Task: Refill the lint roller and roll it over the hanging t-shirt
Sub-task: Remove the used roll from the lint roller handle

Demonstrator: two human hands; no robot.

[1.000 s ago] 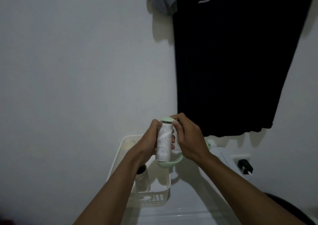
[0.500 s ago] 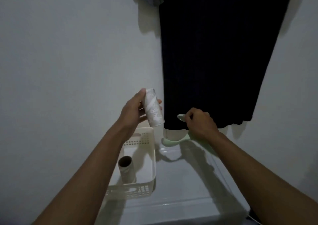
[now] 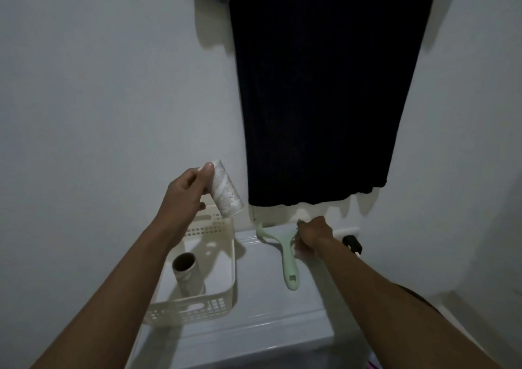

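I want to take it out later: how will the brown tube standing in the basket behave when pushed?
The brown tube stands upright on one end, so a push likely tips it. Hollow cardboard by its look, probably light. Once down, it may roll until the basket wall stops it.

Left hand (image 3: pixel 183 196) grips used roll (image 3: pixel 226 192); right hand (image 3: pixel 312 234) on roller handle (image 3: pixel 288 258).

Light: dim, cool grey cast throughout.
Shadows: soft ones thrown on the wall (image 3: pixel 84 86) left of and below the dark t-shirt (image 3: pixel 319 86).
Detail: t-shirt folds lost in black.
Edges: wide-angle bending seen, forearms stretched.
Sharpness: slightly soft, grainy.
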